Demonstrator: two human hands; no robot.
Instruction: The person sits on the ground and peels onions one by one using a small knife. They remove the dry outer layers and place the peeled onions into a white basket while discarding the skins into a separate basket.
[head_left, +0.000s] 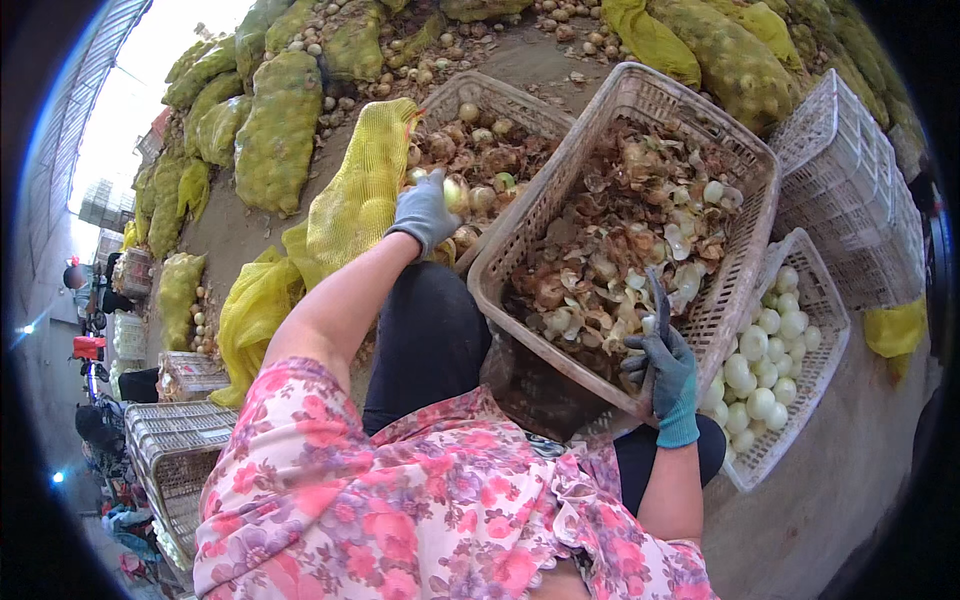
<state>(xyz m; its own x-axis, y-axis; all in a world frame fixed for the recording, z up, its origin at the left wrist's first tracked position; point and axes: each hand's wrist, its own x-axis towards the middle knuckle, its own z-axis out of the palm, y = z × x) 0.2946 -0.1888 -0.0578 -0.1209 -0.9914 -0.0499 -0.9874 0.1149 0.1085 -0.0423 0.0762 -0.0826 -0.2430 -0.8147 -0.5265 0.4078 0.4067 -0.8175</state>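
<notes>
My left hand (424, 212), in a grey glove, reaches over the back crate (480, 81) of unpeeled onions (484, 199). Its fingers are next to a pale onion (454, 193); whether they grip it is hidden. A yellow mesh bag (360, 187) drapes over that crate's left side, beside the hand. My right hand (666, 373), in a grey and teal glove, is closed around a dark-bladed knife (659, 296), blade pointing away from me. Below it is the near rim of a large plastic crate (547, 341) full of loose onion skins (630, 217).
A white crate (787, 450) of peeled onions (757, 375) stands at the right, below stacked crates (847, 195). Full mesh sacks (277, 131) and loose onions line the back. An upturned crate (180, 435) stands at the left; people (97, 427) are farther off.
</notes>
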